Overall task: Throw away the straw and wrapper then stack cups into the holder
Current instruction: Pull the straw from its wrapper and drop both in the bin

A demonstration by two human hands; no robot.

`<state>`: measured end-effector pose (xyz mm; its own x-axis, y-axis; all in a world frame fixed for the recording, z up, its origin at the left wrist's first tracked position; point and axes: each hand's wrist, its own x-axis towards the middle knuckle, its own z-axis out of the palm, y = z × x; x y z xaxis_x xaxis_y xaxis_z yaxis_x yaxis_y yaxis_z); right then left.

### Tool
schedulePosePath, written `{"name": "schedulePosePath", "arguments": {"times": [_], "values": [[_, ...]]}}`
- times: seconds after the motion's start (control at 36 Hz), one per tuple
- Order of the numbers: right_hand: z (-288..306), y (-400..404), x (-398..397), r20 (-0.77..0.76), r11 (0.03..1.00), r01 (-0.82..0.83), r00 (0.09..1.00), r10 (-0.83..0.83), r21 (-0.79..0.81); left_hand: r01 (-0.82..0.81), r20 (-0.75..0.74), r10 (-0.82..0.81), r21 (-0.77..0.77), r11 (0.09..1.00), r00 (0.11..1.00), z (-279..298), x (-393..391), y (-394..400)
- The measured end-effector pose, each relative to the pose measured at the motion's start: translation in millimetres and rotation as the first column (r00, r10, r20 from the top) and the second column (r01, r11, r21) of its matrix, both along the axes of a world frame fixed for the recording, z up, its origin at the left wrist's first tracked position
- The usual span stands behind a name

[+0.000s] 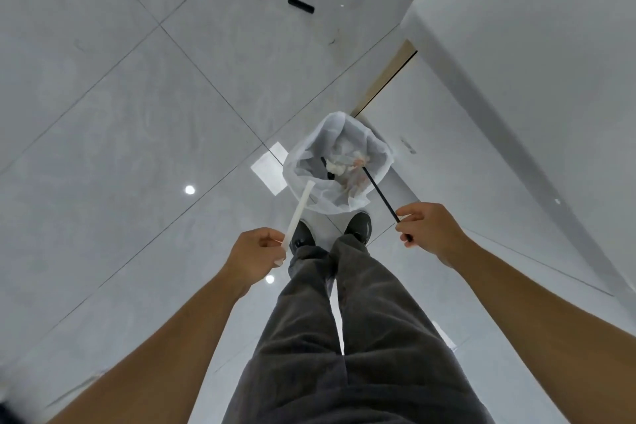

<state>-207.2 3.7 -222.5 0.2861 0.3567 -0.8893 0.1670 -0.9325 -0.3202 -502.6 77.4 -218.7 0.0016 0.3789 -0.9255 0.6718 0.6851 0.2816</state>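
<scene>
Person standing over a lined waste bin, a straw in one hand and its wrapper in the other.

Grey tiled floor (pixel 120 113) fills the view, with a white counter (pixel 533 45) at the right; dark-trousered legs (pixel 344 337) end in black shoes (pixel 359 227) just short of the bag-lined bin (pixel 309 155), which holds crumpled litter. The right hand (pixel 426 229) pinches a black straw (pixel 380 194) slanting over the bin's rim. The left hand (pixel 256 246) pinches a white paper wrapper (pixel 298 212) pointing toward the bin. A small black cylinder (pixel 301 5) lies far off on the floor.
</scene>
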Motion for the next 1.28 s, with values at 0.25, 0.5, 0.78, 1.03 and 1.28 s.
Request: {"name": "schedulePosePath", "arguments": {"times": [0.25, 0.5, 0.78, 1.03, 1.28], "values": [[-67, -4, -2, -0.021, 0.996, 0.035, 0.999, -0.036, -0.082, -0.033, -0.023, 0.032, -0.05, 0.998, 0.999, -66, 12, 5], [-136, 9, -6, -0.027, 0.994, 0.007, 1.0, -0.01, -0.112, -0.073, -0.05, 0.07, -0.058, 0.996, 0.996, -144, 26, 14], [-219, 20, -26, -0.078, 0.942, 0.306, 0.945, -0.319, -0.141, -0.101, -0.047, 0.101, -0.008, 0.995, 0.994, -244, 41, 45], [-280, 47, -37, -0.042, 0.901, 0.405, 0.909, -0.415, -0.157, -0.092, -0.045, 0.091, -0.028, 0.995, 0.995, -294, 49, 31], [-324, 54, -39, -0.043, 0.969, 0.177, 0.981, -0.187, -0.174, -0.214, -0.02, 0.214, -0.025, 0.976, 0.977, -315, 70, 23]]}}
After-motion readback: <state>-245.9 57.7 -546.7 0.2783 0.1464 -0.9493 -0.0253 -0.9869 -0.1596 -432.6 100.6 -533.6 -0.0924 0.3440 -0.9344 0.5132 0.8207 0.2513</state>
